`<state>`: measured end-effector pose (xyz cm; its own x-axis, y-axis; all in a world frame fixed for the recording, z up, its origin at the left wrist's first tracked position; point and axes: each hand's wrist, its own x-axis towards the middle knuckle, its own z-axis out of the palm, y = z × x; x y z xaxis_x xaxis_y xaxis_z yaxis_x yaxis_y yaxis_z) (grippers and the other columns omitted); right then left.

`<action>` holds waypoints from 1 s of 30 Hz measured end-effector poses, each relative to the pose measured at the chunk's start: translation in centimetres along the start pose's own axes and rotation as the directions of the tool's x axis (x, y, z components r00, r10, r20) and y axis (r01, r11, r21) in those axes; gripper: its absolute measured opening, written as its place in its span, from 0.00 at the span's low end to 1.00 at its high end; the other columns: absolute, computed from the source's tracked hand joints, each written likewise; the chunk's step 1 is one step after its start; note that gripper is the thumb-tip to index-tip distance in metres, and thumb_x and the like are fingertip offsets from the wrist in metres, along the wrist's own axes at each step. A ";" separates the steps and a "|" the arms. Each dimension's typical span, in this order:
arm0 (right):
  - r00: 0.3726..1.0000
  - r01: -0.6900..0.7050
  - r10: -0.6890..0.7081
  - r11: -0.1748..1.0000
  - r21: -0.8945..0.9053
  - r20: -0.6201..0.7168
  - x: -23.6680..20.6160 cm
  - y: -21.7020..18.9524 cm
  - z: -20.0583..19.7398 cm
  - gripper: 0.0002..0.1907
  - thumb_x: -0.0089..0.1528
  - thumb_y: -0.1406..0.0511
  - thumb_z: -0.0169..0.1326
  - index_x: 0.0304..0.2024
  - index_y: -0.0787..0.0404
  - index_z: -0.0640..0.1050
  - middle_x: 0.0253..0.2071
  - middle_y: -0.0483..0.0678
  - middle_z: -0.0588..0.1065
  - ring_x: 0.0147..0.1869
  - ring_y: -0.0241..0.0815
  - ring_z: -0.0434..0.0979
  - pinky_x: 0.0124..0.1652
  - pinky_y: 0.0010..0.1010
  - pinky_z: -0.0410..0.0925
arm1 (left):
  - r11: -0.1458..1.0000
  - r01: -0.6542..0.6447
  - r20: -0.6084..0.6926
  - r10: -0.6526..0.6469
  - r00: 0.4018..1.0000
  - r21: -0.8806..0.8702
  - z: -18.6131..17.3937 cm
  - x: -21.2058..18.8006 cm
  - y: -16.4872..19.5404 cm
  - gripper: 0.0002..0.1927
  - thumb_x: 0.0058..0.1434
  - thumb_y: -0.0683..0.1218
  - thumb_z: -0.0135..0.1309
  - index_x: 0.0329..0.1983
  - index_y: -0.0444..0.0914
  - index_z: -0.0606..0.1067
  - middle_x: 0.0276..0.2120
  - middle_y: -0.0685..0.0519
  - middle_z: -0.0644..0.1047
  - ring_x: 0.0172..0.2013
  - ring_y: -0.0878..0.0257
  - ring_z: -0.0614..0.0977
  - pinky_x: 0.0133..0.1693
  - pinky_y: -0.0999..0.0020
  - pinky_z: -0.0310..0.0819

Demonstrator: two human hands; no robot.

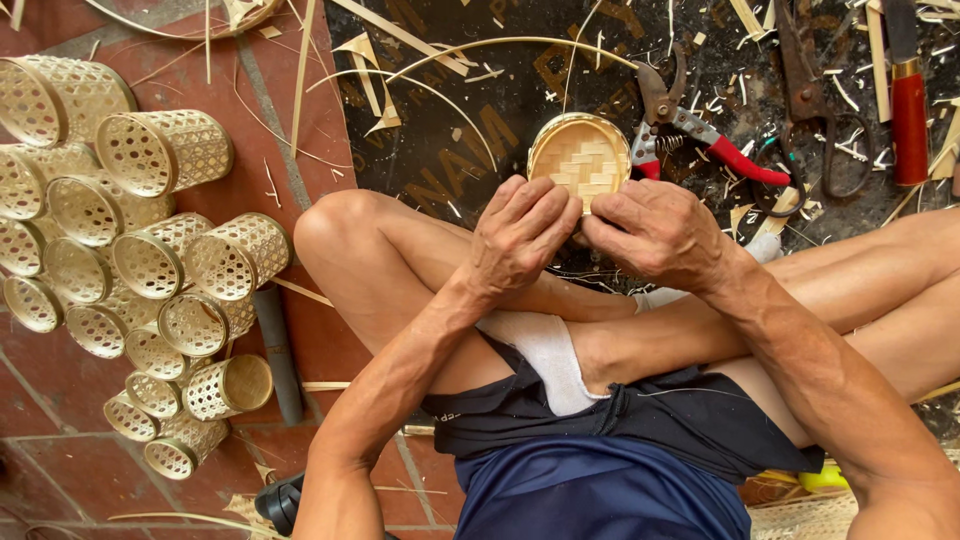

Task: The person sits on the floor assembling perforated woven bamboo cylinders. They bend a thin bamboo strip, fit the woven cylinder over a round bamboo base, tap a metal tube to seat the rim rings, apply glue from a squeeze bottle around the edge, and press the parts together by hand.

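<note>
1. At the centre of the frame, your left hand [520, 235] and right hand [655, 232] meet over your crossed legs, both closed on the lower rim of a small round woven tray [580, 160], fingers curled over its edge.
2. The tray is pale bamboo, its flat base plaited in a broad checker weave, its rim a smooth bent hoop; it tilts up towards you above your knuckles.
3. Just right of the tray, touching or nearly touching its rim, lie red-handled pruning shears [690, 125] with dull metal blades on a dark mat [450, 150] littered with thin splints and shavings.
4. At upper right, rusty dark scissors [820, 110] and a red-handled tool [908, 110] lie well apart from your hands.
5. Along the left of the frame, a heap of open-weave cylindrical baskets [150, 260] lies on red floor tiles [270, 170], lattice walls airy and light.
6. Open room is tight: your knee [335, 225] sits between the baskets and your left hand.
</note>
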<state>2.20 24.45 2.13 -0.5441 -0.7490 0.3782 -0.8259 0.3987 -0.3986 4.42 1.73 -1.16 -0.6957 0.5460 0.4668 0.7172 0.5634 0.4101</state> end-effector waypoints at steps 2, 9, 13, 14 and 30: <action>1.000 -0.005 0.005 1.000 -0.006 -0.010 0.1 0.1 0.0 0.09 0.58 0.69 0.61 0.39 0.65 0.78 0.35 0.47 0.71 0.34 0.43 0.73 0.34 0.35 0.68 | 1.000 0.005 -0.016 -0.005 1.000 -0.003 0.0 0.2 0.0 0.17 0.59 0.42 0.56 0.51 0.31 0.77 0.47 0.47 0.76 0.51 0.52 0.78 0.54 0.54 0.72; 0.999 0.014 -0.014 1.000 0.007 -0.036 0.1 0.9 -0.2 0.10 0.57 0.69 0.61 0.40 0.66 0.78 0.36 0.48 0.72 0.33 0.42 0.72 0.32 0.34 0.67 | 0.999 0.011 -0.053 -0.010 0.999 0.034 0.2 0.2 -0.2 0.15 0.63 0.41 0.56 0.52 0.31 0.76 0.48 0.46 0.77 0.52 0.53 0.79 0.56 0.54 0.72; 1.000 0.012 -0.012 1.000 -0.011 -0.012 0.1 1.1 -0.3 0.11 0.56 0.70 0.60 0.41 0.65 0.78 0.36 0.47 0.72 0.34 0.43 0.74 0.33 0.34 0.69 | 0.999 -0.006 -0.043 0.008 0.999 0.040 0.5 0.4 -0.5 0.15 0.62 0.41 0.56 0.51 0.30 0.77 0.47 0.45 0.77 0.51 0.52 0.80 0.55 0.54 0.73; 1.000 0.008 -0.008 1.000 -0.015 -0.006 0.1 1.1 -0.3 0.11 0.55 0.70 0.60 0.41 0.65 0.79 0.36 0.47 0.72 0.34 0.42 0.74 0.33 0.34 0.69 | 0.999 -0.004 -0.056 0.007 0.998 0.047 0.6 0.5 -0.5 0.15 0.63 0.40 0.56 0.51 0.30 0.77 0.47 0.45 0.77 0.51 0.52 0.80 0.55 0.54 0.73; 0.997 0.009 -0.005 0.999 0.049 -0.079 -0.5 3.1 -0.4 0.09 0.56 0.70 0.61 0.39 0.66 0.79 0.38 0.50 0.75 0.40 0.46 0.80 0.40 0.36 0.75 | 0.998 -0.056 -0.025 0.057 0.998 0.043 1.6 2.1 -1.3 0.15 0.60 0.38 0.58 0.50 0.28 0.77 0.47 0.43 0.77 0.52 0.49 0.81 0.54 0.54 0.76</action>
<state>-0.12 26.28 1.06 -0.5500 -0.7065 0.4454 -0.8225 0.3658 -0.4355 1.94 3.07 -1.96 -0.6525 0.5614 0.5090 0.7526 0.5582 0.3492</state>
